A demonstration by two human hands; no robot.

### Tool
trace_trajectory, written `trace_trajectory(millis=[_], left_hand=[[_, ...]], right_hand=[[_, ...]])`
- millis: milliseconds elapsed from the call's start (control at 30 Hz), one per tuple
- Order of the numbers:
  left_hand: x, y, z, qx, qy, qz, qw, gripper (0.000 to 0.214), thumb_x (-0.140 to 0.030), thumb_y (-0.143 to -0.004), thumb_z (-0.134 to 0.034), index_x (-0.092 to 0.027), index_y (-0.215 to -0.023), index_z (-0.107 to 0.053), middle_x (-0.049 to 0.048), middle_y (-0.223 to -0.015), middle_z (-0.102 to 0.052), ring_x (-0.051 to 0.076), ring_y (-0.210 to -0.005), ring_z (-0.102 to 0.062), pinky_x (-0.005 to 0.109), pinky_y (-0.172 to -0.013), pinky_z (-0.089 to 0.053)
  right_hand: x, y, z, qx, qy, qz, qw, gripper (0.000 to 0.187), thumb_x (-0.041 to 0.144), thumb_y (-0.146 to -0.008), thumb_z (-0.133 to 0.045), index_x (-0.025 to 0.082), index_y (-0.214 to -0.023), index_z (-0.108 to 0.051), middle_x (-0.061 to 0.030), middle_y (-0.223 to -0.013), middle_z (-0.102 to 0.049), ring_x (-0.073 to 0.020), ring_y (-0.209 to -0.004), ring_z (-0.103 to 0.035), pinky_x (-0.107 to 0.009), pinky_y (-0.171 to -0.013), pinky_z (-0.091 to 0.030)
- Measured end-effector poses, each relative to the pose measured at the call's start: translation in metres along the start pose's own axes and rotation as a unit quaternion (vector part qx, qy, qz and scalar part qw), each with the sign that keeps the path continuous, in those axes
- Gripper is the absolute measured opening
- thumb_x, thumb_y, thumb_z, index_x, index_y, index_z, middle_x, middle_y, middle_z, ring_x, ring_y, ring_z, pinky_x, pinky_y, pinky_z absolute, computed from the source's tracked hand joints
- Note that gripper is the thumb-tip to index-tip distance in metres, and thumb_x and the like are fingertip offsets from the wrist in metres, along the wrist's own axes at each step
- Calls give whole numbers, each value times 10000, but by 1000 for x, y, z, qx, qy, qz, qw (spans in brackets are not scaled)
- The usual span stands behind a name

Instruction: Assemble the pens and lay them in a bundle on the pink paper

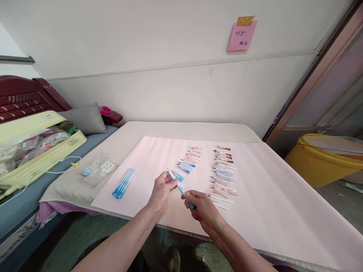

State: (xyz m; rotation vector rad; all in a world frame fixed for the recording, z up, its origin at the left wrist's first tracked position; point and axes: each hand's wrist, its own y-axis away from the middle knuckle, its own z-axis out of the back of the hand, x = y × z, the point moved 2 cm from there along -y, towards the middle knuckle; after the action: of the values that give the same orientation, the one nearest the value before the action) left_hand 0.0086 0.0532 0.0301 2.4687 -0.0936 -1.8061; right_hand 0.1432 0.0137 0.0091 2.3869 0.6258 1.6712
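Note:
A light blue pen [181, 189] with a darker teal end slants between my two hands above the pink sheet. My left hand [160, 192] pinches its upper part between thumb and fingers, tip pointing up and away. Around the lower, teal end, the fingers of my right hand [202, 209] are closed. Just behind my left fingertips a teal-ended pen [178, 176] lies on the sheet, partly hidden. Farther back is a slanting row of blue and pink pens [188, 163]. To the right runs a longer column of pens [224, 173], brown at the back and paler nearer me.
Several blue pens [124, 184] lie side by side at the left of the pink sheet [269, 196]. Clear plastic packaging [99, 170] rests on the cream cover beyond. A yellow container [42, 151] full of bags stands far left, a yellow bin [320, 162] at right.

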Motion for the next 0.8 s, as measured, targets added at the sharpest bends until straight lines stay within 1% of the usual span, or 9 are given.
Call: trace_trajectory(millis=[133, 200, 267, 433, 533, 633, 800], left_hand=[[3, -1, 0, 18, 13, 7, 1000, 324, -237, -654, -686, -153, -953, -598, 75, -819, -656, 158, -759, -596, 304, -745, -437], [3, -1, -1, 26, 21, 14, 999, 337, -236, -658, -684, -150, -971, -593, 86, -828, -658, 163, -760, -598, 317, -757, -439], [3, -1, -1, 31, 33, 18, 999, 351, -235, -654, -689, -149, -979, -592, 91, -840, -657, 167, -767, -600, 326, -770, -442], [5, -1, 0, 33, 35, 30, 998, 301, -259, -692, -660, -148, -965, -597, 93, -890, -650, 169, -792, -599, 331, -768, -458], [5, -2, 4, 29, 28, 31, 999, 270, -280, -714, -644, -144, -942, -595, 97, -888, -649, 172, -790, -599, 331, -746, -471], [3, -3, 7, 27, 33, 27, 999, 271, -279, -717, -646, -142, -942, -586, 95, -871, -648, 180, -806, -605, 344, -763, -476], [-1, -6, 10, 18, 39, 21, 999, 292, -270, -721, -647, -143, -975, -580, 98, -890, -640, 183, -828, -609, 347, -790, -473]], right_hand=[[-4, 1, 1, 45, -110, -69, 990, 234, 347, -713, -633, 126, -774, -584, 61, -518, -477, 17, -311, -139, -195, -366, -35], [-5, 0, 2, 57, -137, -89, 985, 211, 319, -717, -635, 125, -784, -586, 61, -524, -480, 21, -313, -145, -183, -365, -37], [-5, 0, 3, 64, -144, -94, 983, 203, 312, -725, -634, 126, -792, -587, 59, -531, -484, 22, -315, -150, -176, -363, -40], [-8, -3, 2, 47, -109, -54, 992, 252, 377, -762, -610, 136, -831, -587, 45, -564, -525, 18, -309, -175, -177, -359, -60], [-8, -3, 1, 26, -82, -32, 996, 304, 432, -777, -590, 130, -805, -578, 6, -640, -577, 11, -332, -265, -169, -362, -112], [-9, -2, 2, 10, -55, -35, 998, 341, 468, -781, -573, 127, -783, -569, -28, -725, -611, -3, -370, -363, -164, -369, -184], [-15, -4, 6, -5, 8, -32, 999, 364, 506, -786, -546, 146, -833, -580, -41, -837, -624, -25, -419, -465, -170, -388, -283]])
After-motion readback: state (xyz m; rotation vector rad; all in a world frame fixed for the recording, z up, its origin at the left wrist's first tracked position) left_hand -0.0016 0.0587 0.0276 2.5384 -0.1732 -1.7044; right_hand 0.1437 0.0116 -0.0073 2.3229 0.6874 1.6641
